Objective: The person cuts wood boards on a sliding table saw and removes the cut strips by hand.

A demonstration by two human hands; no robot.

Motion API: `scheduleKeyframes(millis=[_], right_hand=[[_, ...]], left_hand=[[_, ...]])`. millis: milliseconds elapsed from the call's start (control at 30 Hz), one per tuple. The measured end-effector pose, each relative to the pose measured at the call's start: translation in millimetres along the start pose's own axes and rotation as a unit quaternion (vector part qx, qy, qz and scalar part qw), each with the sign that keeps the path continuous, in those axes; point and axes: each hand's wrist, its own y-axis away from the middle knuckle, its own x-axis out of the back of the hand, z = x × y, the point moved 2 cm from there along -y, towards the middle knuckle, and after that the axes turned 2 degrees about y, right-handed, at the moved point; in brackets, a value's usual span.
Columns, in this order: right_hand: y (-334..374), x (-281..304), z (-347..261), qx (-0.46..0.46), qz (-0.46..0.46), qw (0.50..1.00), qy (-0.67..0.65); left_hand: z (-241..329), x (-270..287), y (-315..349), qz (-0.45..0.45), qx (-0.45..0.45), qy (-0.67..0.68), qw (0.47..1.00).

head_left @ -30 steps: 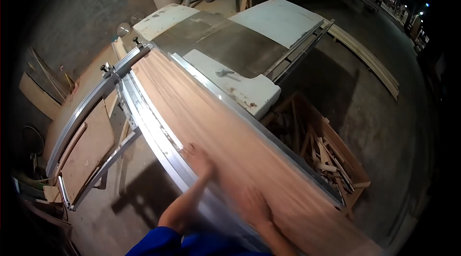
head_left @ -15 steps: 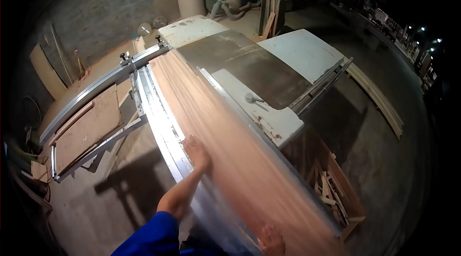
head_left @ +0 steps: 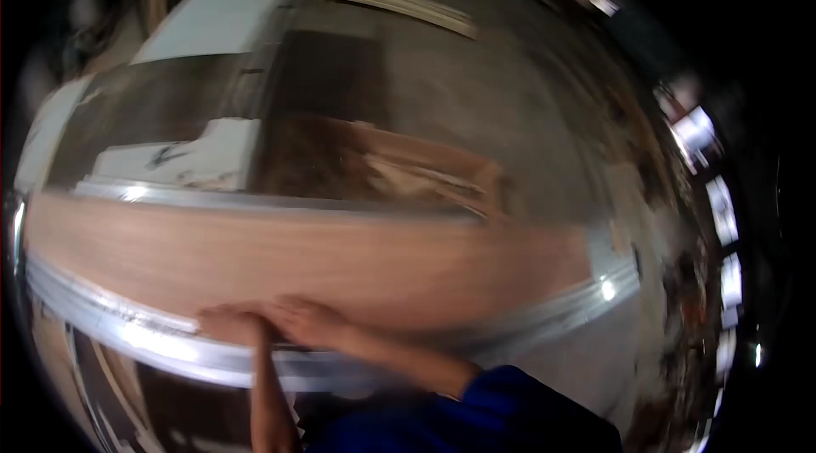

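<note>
A long reddish-brown wooden board point(head_left: 340, 257) lies flat on a shiny metal sliding carriage point(head_left: 170, 347) in front of me. My left hand point(head_left: 228, 323) rests near the board's front edge, fingers stretched toward the left. Close beside it, my right hand point(head_left: 308, 320) lies flat on the board, its forearm coming in from the lower right. Neither hand holds anything; both look open, though the picture is blurred by motion. Beyond the board stands the saw table point(head_left: 144, 104), with white and dark panels and a small lever point(head_left: 170, 155) on top.
Past the board, a wooden bin point(head_left: 425, 147) holds scrap strips. Long pale wood strips point(head_left: 391, 4) lie on the floor at the back. Dark shelving or stacked goods, too blurred to make out, line the right side near bright lights point(head_left: 722, 211).
My view has swung to the right, so the board now runs across it. My right hand has come up beside my left, which still rests at the board's front edge.
</note>
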Motion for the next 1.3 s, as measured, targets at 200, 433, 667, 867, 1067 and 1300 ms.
scheduleKeyframes(millis=[200, 433, 667, 867, 1067, 1300], right_hand=[[112.2, 93.1, 40.0, -0.057, -0.236, 0.968, -0.070], [177.7, 166.5, 47.4, -0.032, -0.270, 0.962, 0.024], [141.7, 125.6, 55.6, 0.000, -0.177, 0.984, -0.016], [80.3, 73.7, 47.9, 0.050, -0.148, 0.987, -0.035], [56.9, 28.6, 29.5, 0.050, -0.149, 0.988, 0.000], [33.7, -11.8, 18.6, 0.047, -0.103, 0.993, -0.031]], left_hand=[[8.9, -46.6, 1.8, 0.103, 0.038, 0.065, 0.992], [-71.7, -73.3, -118.4, 0.096, 0.041, 0.152, 0.983], [-46.3, -72.2, -160.3, 0.232, 0.112, 0.428, 0.866], [-44.0, 13.4, -99.6, 0.082, 0.194, 0.469, 0.858], [43.4, 56.7, 53.9, 0.054, 0.147, 0.445, 0.882], [32.8, 4.7, 18.8, 0.115, 0.120, 0.307, 0.937]])
